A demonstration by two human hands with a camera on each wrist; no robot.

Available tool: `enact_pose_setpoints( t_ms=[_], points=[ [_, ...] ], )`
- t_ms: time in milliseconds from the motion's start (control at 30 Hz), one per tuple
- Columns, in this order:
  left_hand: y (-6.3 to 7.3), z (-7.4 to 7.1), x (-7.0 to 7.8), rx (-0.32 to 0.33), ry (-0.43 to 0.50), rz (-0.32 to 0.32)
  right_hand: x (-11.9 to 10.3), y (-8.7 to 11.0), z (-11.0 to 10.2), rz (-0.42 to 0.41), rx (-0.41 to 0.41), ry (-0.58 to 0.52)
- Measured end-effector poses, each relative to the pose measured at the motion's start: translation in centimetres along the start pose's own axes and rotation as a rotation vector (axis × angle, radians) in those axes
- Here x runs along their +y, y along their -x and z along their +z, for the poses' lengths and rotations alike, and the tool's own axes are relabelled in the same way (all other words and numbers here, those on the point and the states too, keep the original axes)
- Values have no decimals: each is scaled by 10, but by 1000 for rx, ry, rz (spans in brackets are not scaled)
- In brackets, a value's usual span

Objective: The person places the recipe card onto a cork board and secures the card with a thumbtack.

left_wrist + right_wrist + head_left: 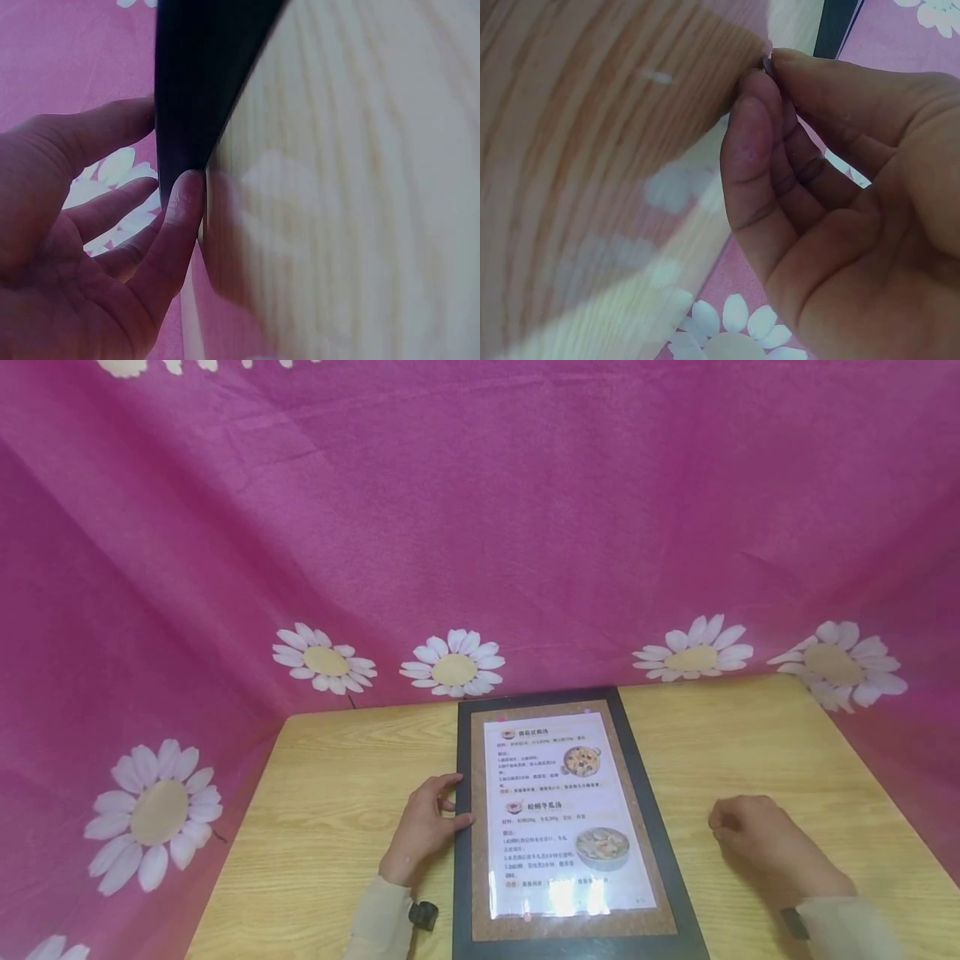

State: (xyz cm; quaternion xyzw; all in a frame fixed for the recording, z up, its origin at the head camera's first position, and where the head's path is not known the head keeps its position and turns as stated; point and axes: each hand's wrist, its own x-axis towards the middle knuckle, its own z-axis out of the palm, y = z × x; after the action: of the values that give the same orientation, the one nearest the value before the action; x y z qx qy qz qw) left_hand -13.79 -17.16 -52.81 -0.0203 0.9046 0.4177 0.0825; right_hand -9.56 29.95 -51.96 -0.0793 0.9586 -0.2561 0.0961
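A cork board (480, 920) in a wide black frame (463, 877) lies on the wooden table in front of me. On it is a glossy white recipe sheet (525, 860) with two bowl pictures, and small pink pins (501, 720) show at its edges. My left hand (426, 822) touches the frame's left side with extended fingers; its wrist view shows fingertips right at the black edge (187, 97). To the board's right, my right hand (768, 839) is curled low over the table. Its thumb and fingers pinch a small purplish thing (768, 66), mostly hidden by the fingertips.
The pale wood table (337, 793) extends to both sides of the board. A magenta cloth (480, 527) with white daisies (453, 668) hangs behind the table and along its sides. Glare covers the lower part of the sheet.
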Motion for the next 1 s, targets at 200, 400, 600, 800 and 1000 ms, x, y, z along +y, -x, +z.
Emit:
enact_pose_setpoints(
  t_ms=[200, 400, 600, 800, 1000],
  points=[
    [0, 0, 0, 1, 1, 5, -1, 1, 0, -2, -3, 12],
    [0, -1, 0, -4, 2, -1, -2, 5, 1, -18, -35, -26],
    [0, 0, -1, 1, -12, 3, -11, 6, 3, -72, -27, -146],
    [0, 0, -1, 3, -9, 1, -26, 3, 5, -35, -69, -239],
    [0, 0, 0, 3, -8, 4, -39, -5, 8, 1, -121, -244]
  ],
)
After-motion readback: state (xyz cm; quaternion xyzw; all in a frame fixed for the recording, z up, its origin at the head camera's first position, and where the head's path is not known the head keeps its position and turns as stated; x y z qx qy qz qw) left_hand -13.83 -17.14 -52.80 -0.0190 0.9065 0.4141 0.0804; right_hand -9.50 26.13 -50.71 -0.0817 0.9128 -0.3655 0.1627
